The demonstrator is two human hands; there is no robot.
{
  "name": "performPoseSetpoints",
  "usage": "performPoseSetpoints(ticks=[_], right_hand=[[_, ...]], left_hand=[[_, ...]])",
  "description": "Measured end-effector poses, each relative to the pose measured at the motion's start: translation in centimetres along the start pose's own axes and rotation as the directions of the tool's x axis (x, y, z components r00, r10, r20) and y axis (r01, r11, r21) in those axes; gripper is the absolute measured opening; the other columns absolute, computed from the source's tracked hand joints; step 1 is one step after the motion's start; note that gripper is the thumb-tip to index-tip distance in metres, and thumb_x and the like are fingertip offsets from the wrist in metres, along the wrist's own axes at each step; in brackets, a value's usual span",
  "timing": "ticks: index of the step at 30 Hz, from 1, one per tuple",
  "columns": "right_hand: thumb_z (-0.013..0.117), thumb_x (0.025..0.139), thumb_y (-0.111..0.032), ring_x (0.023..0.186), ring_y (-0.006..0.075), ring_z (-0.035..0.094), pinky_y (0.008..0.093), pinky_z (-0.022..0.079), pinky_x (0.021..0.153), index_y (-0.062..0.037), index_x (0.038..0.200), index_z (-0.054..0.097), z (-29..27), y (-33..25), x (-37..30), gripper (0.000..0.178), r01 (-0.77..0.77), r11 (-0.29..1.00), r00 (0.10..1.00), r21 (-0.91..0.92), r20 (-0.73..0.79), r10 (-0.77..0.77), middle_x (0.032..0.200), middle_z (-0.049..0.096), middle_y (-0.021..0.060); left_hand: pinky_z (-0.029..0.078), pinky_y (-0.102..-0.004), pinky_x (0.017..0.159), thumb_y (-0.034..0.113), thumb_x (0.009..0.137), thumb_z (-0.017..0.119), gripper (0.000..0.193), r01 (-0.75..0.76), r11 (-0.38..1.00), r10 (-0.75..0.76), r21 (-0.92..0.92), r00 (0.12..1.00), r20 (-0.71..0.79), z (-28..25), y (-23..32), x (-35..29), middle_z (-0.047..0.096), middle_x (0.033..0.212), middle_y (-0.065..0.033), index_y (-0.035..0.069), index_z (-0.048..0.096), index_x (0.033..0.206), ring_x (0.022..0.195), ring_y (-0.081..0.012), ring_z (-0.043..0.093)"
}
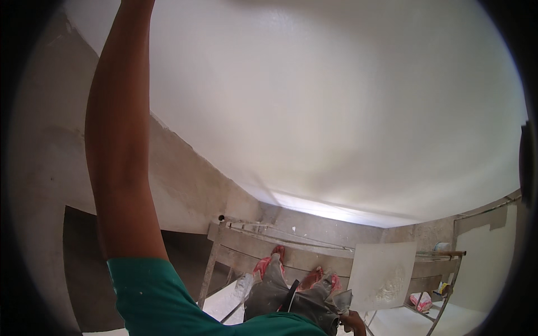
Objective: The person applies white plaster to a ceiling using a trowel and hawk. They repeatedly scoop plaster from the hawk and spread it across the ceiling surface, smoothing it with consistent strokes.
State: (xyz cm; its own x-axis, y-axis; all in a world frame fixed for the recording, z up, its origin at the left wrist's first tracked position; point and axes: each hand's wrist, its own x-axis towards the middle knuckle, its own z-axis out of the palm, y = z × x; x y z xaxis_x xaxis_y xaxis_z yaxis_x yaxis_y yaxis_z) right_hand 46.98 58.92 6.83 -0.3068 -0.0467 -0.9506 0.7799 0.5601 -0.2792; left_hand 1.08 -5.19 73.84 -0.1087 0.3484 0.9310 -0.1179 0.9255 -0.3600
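Observation:
My left arm (120, 140) is raised steeply past the upper edge, beside a broad smooth white surface (336, 95); its hand lies outside the picture. Low down, my right hand (352, 322) is partly hidden, with its fingers curled. Just above those fingers shows a grey, flat, blade-like piece (339, 302), and I cannot make out clearly what the hand grips. Close by on the right is a square whitish board (384, 269) with a rough patch of pale paste on it. Whether the hand touches this board cannot be seen.
I stand on a narrow scaffold plank (235, 241) with metal legs and rails (208, 274). My feet (278, 252) have red-and-white wrapping. Bare grey wall (185, 185) runs along the left, above a dark opening (84, 269). A red-and-white bag (420, 301) lies below, right.

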Motion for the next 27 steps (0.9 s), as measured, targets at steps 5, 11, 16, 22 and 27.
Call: performPoseSetpoints(ticks=[5, 11, 16, 22, 27], right_hand=[[0.067, 0.078, -0.005, 0.078, 0.0222, 0.066, 0.0396, 0.056, 0.064, 0.0023, 0.112, 0.061, -0.5, 3.3, 6.7, 0.035, 0.001, 0.96, 0.997, 0.281, 0.072, -0.022, 0.094, 0.068, 0.0106], [0.069, 0.078, -0.005, 0.079, 0.0205, 0.065, 0.0381, 0.056, 0.063, 0.0001, 0.124, 0.056, -1.0, 5.1, 15.7, 0.048, 0.067, 0.891, 0.997, 0.449, -0.066, -0.041, 0.101, 0.068, 0.0096], [0.071, 0.075, -0.007, 0.07, 0.0178, 0.063, 0.0361, 0.055, 0.057, 0.0008, 0.125, 0.056, -0.5, 2.8, 19.4, 0.053, 0.156, 0.89, 0.984, 0.428, -0.145, -0.103, 0.095, 0.068, 0.0085], [0.063, 0.088, -0.033, 0.039, 0.0139, 0.043, 0.0306, 0.034, 0.035, -0.0103, 0.094, 0.067, -0.9, 5.1, 14.5, 0.024, 0.054, 0.978, 0.98, 0.199, -0.197, -0.014, 0.056, 0.051, -0.0027], [0.067, 0.084, -0.033, 0.041, 0.0123, 0.043, 0.0303, 0.033, 0.036, -0.0104, 0.086, 0.065, -2.7, 9.4, 10.7, 0.023, 0.087, 0.956, 0.99, 0.278, -0.13, -0.053, 0.057, 0.049, -0.0016]], left_hand=[[0.042, -0.0516, 0.102, -0.003, 0.087, 0.055, 0.051, 0.402, 0.91, -0.41, 0.103, 0.832, 0.373, 2.0, 5.2, -16.5, 0.056, 0.132, -0.013, 0.013, 0.049, 0.136, 0.119, -0.0335, 0.055], [0.03, -0.0671, 0.099, 0.002, 0.064, 0.07, 0.083, 0.246, 0.969, -0.22, -0.035, 0.913, 0.343, 2.7, 21.0, -41.9, 0.043, 0.143, -0.0048, 0.029, 0.047, 0.138, 0.128, -0.0392, 0.039], [0.021, -0.0684, 0.103, 0.001, 0.072, 0.068, 0.074, 0.38, 0.923, -0.273, -0.065, 0.764, 0.584, 4.5, 25.8, -56.9, 0.036, 0.147, -0.0037, 0.03, 0.049, 0.137, 0.135, -0.0434, 0.028], [0.017, -0.0666, 0.107, -0.001, 0.073, 0.067, 0.076, 0.357, 0.931, -0.205, -0.08, 0.689, 0.695, -3.7, 28.7, -60.2, 0.04, 0.148, -0.0016, 0.029, 0.047, 0.14, 0.137, -0.0394, 0.03], [0.022, -0.0659, 0.105, -0.002, 0.069, 0.068, 0.081, 0.263, 0.963, -0.219, -0.064, 0.895, 0.389, -7.5, 24.2, -36.3, 0.044, 0.145, -0.0031, 0.027, 0.044, 0.141, 0.134, -0.0375, 0.036]])
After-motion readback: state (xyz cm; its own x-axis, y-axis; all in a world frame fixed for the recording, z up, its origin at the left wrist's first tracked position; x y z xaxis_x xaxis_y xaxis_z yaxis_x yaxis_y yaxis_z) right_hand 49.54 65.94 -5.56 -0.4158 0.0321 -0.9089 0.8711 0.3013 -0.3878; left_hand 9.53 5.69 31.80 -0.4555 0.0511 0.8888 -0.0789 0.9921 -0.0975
